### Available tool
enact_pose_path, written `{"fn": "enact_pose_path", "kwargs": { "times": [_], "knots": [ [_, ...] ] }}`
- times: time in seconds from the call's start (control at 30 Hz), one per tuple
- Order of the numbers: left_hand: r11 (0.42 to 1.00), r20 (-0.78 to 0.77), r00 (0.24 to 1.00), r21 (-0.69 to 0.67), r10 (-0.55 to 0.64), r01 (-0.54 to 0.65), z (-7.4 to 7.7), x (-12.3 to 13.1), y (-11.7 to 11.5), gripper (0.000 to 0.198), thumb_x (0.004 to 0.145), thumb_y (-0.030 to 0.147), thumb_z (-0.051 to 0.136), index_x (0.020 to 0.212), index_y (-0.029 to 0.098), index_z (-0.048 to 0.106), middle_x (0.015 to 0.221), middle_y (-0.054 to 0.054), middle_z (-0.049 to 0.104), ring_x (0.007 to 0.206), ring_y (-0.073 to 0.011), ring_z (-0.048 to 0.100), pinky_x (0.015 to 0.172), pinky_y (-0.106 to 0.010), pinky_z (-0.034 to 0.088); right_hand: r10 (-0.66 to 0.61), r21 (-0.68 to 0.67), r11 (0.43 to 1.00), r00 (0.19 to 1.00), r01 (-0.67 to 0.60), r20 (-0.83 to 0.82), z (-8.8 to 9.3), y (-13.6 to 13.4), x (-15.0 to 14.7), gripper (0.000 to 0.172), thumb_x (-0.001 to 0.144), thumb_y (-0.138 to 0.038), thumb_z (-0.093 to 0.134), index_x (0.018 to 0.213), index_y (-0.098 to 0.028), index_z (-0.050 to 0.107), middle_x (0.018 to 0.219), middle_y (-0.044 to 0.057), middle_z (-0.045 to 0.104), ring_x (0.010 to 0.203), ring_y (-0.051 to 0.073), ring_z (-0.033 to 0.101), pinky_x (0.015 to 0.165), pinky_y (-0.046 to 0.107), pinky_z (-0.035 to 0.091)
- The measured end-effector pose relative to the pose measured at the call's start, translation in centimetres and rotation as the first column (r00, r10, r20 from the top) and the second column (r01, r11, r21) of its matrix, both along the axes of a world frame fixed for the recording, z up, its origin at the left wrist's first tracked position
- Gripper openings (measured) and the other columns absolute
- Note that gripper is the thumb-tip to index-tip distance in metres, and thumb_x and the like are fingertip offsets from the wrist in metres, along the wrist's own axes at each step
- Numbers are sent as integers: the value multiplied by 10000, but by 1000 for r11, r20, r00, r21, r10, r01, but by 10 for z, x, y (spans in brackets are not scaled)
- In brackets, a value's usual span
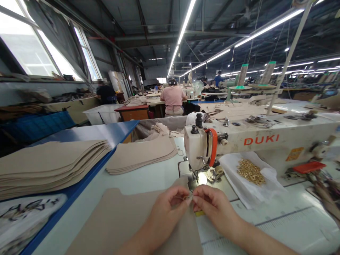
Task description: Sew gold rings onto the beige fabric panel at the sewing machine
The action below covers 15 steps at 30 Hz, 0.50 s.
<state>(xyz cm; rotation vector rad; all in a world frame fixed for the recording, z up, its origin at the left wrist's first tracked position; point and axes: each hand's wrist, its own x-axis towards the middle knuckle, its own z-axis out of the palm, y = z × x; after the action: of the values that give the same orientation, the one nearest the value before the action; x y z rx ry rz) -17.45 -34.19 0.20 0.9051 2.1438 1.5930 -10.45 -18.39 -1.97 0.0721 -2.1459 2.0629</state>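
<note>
My left hand (168, 209) and my right hand (212, 203) meet fingertip to fingertip just in front of the sewing machine's needle area. Both are closed in a pinch around something small and thin, too hidden by the fingers to name. Beneath them lies a large beige fabric panel (127, 216), its right part running under my left hand and toward the presser foot. The white sewing machine (195, 148), marked DUKI, stands directly beyond my fingers, with a lamp lighting its needle. Gold-coloured metal rings (251, 171) lie heaped on a white cloth (233, 170) right of the needle.
Stacked beige panels (140, 152) lie beyond the fabric, and a taller stack (50, 163) rests on the blue-edged table at left. A printed white bag (32, 216) is at lower left. Thread cones (242, 76) stand behind the machine. A person in pink (173, 97) sits ahead.
</note>
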Motion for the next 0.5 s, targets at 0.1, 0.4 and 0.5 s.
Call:
{"fn": "enact_pose_path", "kwargs": {
  "times": [0.1, 0.4, 0.5],
  "knots": [
    [993, -115, 993, -113, -42, 29, 3, 0, 0, 175, 845, 288, 522, 819, 177, 655, 807, -17, 662, 790, -160, 600, 736, -235, 454, -9, 21, 1000, 1000, 9, -2, -2, -1, 0, 209, 840, -336, 542, 777, -139, 570, 668, 7, 564, 632, 115, 540, 594, 198, 420],
    [982, -298, 951, -185, -78, 22, 2, 2, -5, 180, 878, 270, 485, 799, 193, 626, 777, 7, 626, 771, -146, 577, 708, -225, 412, -105, 344, 926, 982, 154, -156, 3, 1, 4, 113, 842, -202, 535, 808, -176, 641, 767, 3, 602, 715, 120, 537, 649, 191, 392],
    [973, -287, 953, -228, -93, 26, 1, 2, -4, 193, 878, 278, 481, 776, 193, 622, 749, 6, 619, 742, -148, 572, 684, -232, 418, -82, 395, 908, 984, 138, -155, 2, 1, 5, 116, 832, -149, 522, 772, -170, 619, 729, -6, 575, 690, 113, 514, 627, 188, 367]
  ]
}}
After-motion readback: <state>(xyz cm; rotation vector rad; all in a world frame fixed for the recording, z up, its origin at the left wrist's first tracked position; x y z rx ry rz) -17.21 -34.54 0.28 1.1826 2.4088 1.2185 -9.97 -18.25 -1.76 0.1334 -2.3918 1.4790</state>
